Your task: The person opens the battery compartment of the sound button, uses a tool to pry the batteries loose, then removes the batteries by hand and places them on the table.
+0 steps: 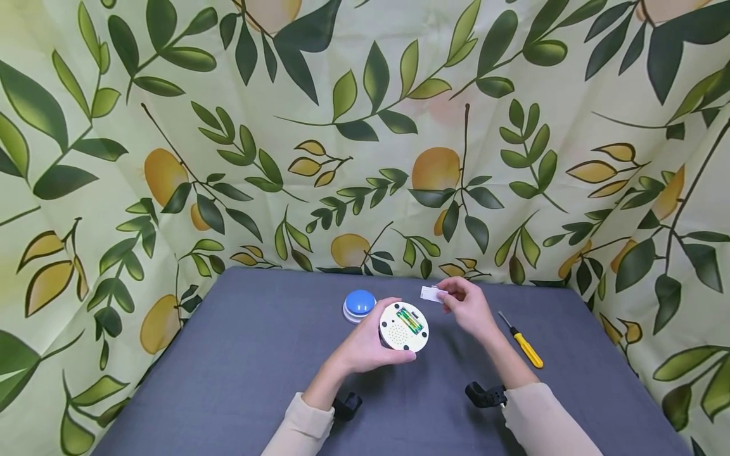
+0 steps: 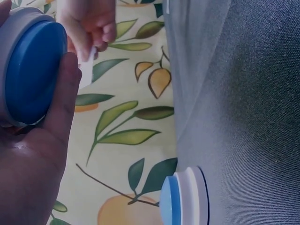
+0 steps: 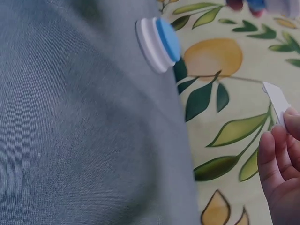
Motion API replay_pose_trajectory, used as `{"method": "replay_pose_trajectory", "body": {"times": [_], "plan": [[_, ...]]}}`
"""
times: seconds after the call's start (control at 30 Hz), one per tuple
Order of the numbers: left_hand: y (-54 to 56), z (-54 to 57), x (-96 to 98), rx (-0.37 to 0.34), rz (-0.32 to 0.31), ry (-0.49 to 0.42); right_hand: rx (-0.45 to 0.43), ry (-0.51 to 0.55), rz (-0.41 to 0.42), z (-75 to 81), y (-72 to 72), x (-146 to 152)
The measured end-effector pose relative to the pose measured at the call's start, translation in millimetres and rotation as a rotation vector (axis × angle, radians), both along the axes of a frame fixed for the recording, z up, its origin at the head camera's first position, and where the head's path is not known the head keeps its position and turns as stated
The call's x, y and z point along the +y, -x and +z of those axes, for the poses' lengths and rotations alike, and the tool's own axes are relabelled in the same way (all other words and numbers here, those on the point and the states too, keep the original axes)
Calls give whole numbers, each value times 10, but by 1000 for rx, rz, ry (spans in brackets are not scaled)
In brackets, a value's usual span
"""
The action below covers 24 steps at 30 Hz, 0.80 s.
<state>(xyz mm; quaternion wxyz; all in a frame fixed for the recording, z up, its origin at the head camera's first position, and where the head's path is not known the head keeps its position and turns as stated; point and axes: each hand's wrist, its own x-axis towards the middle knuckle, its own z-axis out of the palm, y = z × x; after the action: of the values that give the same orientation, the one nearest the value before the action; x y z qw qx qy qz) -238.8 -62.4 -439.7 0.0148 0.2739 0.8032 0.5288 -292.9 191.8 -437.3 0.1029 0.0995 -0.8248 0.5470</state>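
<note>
My left hand grips a round push button by its rim, its white underside turned up in the head view. Green-and-gold batteries lie in its uncovered compartment. The left wrist view shows the blue dome of this button, with fingers along its edge. My right hand pinches a small white battery cover between thumb and fingers, up and to the right of the button. In the right wrist view the flat cover sticks out past the fingertips.
A second blue-and-white push button stands on the grey cloth-covered table, behind my left hand. A screwdriver with a yellow handle lies right of my right forearm. Behind the table hangs a leaf-patterned cloth.
</note>
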Motion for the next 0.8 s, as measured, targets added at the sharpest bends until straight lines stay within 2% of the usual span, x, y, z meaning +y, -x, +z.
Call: {"method": "replay_pose_trajectory", "body": {"times": [0.43,0.63,0.8], "plan": [[4,11,-4,-25,-24,-27,-46,-3,-3,-274,258,69],[-5,14,2,-28,-32,-29,-91,-28,-34,-420,327,93],[-12,9,9,-30,-32,-35,-108,-46,-21,-503,354,107]]}}
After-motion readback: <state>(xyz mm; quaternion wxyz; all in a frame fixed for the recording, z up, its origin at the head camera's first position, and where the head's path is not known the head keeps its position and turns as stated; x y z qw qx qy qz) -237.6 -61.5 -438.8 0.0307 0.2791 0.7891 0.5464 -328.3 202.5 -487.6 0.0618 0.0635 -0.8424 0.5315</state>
